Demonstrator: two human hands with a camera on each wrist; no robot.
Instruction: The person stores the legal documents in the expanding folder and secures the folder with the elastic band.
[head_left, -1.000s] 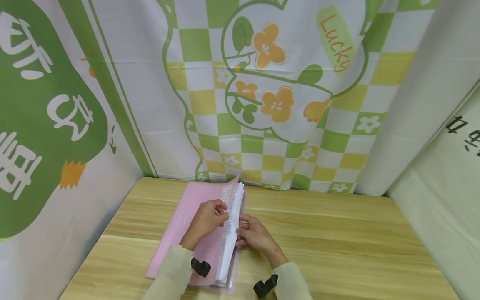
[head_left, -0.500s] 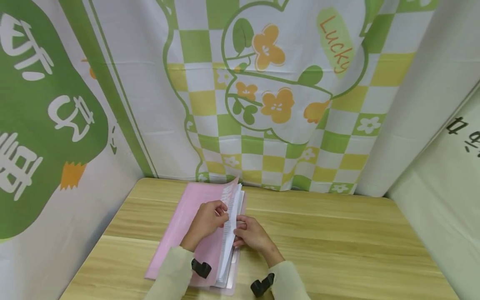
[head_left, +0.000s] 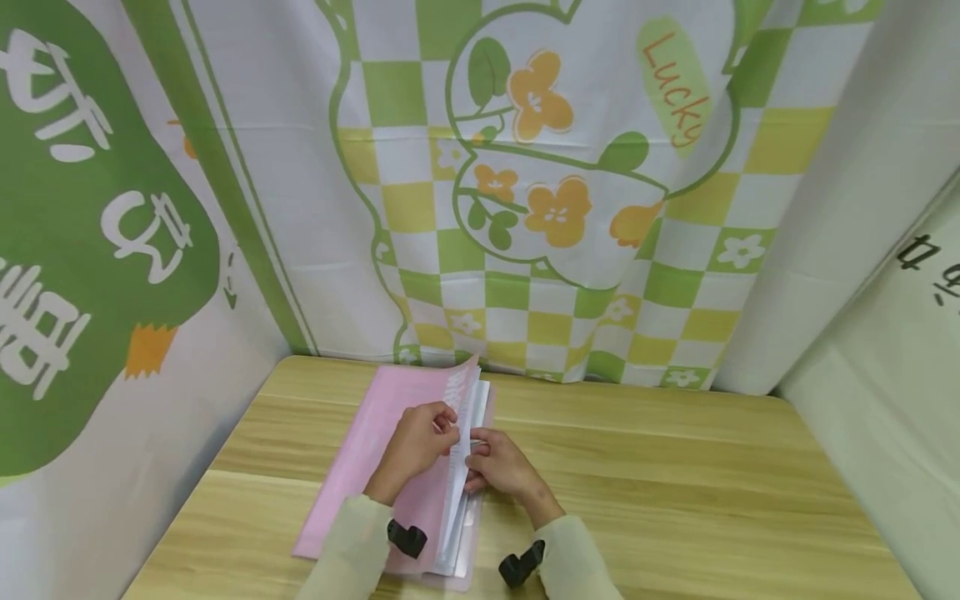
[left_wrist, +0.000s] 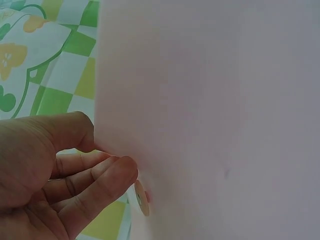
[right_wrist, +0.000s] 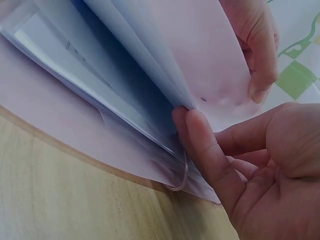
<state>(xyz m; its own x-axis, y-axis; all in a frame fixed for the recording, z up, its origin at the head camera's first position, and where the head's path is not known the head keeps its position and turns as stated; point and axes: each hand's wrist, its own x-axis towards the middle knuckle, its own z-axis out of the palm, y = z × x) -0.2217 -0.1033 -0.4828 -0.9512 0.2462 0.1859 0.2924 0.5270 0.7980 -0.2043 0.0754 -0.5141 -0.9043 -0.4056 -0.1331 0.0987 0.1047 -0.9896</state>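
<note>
A pink folder (head_left: 405, 392) lies on the table with its front cover partly lifted. My left hand (head_left: 420, 442) pinches the free edge of that cover (left_wrist: 210, 100), near a small round button (left_wrist: 142, 198). On the folder's right side my right hand (head_left: 508, 468) holds the edge of several clear sleeves (right_wrist: 145, 55) between its fingertips. Below them a gap opens onto further sleeves with white paper (right_wrist: 55, 50). A thin elastic loop (right_wrist: 184, 175) hangs by the right fingers. Most of the pages are hidden under the cover.
The wooden table (head_left: 675, 483) extends to the right of the folder. A patterned curtain (head_left: 525, 325) hangs along the table's back edge, and another printed cloth (head_left: 82, 208) hangs at the left. Black wrist cameras (head_left: 407, 538) sit on both sleeves.
My right hand has shifted slightly left with the held sleeves, and lower sleeves now show at the folder's right edge. The left hand stays almost still on the cover.
</note>
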